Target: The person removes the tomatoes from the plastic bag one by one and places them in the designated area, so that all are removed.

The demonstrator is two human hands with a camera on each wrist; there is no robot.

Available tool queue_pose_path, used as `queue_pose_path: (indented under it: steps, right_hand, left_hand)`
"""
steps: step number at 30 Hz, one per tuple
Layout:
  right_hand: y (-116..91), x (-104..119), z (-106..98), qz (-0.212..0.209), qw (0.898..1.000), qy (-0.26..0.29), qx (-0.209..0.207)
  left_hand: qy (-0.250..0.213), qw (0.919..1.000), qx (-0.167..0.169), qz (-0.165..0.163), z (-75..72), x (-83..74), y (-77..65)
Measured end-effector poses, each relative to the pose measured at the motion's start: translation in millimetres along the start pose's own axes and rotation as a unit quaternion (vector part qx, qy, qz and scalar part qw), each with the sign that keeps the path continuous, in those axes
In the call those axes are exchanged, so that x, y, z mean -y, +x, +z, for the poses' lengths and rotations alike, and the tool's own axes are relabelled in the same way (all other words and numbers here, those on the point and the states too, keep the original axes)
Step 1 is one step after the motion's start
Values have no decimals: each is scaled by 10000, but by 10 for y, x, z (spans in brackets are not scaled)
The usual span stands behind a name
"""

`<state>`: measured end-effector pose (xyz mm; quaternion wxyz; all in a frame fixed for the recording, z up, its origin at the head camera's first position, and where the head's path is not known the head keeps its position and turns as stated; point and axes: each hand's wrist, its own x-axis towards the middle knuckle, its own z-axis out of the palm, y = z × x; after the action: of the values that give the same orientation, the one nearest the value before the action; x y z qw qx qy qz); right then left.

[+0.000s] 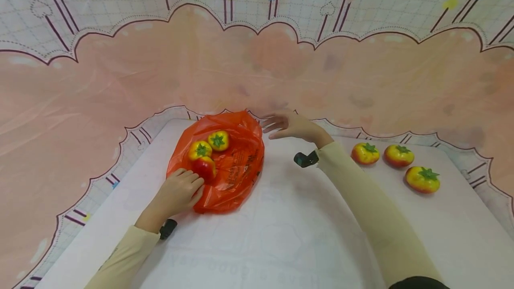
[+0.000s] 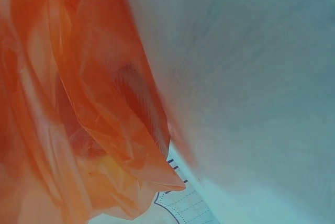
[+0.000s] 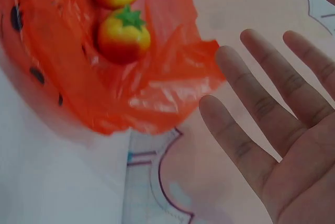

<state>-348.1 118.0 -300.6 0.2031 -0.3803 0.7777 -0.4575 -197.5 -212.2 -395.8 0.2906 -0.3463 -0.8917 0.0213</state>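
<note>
An orange-red plastic bag (image 1: pixel 241 164) lies spread with its mouth facing up. Inside sit two red-and-yellow tomatoes (image 1: pixel 200 150) with green leafy tops, and a redder one (image 1: pixel 204 168) nearer the left hand. My left hand (image 1: pixel 180 193) grips the bag's near left edge with curled fingers. The left wrist view shows creased bag film (image 2: pixel 99 93) up close, the fingers out of sight. Just beyond the bag's right rim, my right hand (image 1: pixel 295 126) is held with fingers extended and spread. The right wrist view shows its open palm (image 3: pixel 309 171) apart from the bag.
Three more tomatoes (image 1: pixel 365 153) lie in a loose group at the right of the white table (image 1: pixel 281 235). Behind the table hangs a pink and white patterned cloth (image 1: pixel 281 75). A dark wrist camera (image 1: pixel 306 159) sits beside the right cuff, another (image 1: pixel 167 229) by the left.
</note>
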Motion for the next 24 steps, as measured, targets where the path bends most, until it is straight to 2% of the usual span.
queue_pose_path:
  steps: [7, 17, 24]
  right_hand:
    - [270, 11, 248, -302, 9977, 568, 213]
    - [572, 36, 589, -216, 9967, 705, 340]
    - [746, 26, 799, -431, 9940, 914, 409]
  left_hand:
    - [-73, 9999, 107, -60, -5, -17, 16]
    - [-87, 9998, 135, -73, -33, -40, 20]
    - [-109, 9998, 160, -79, -43, -50, 13]
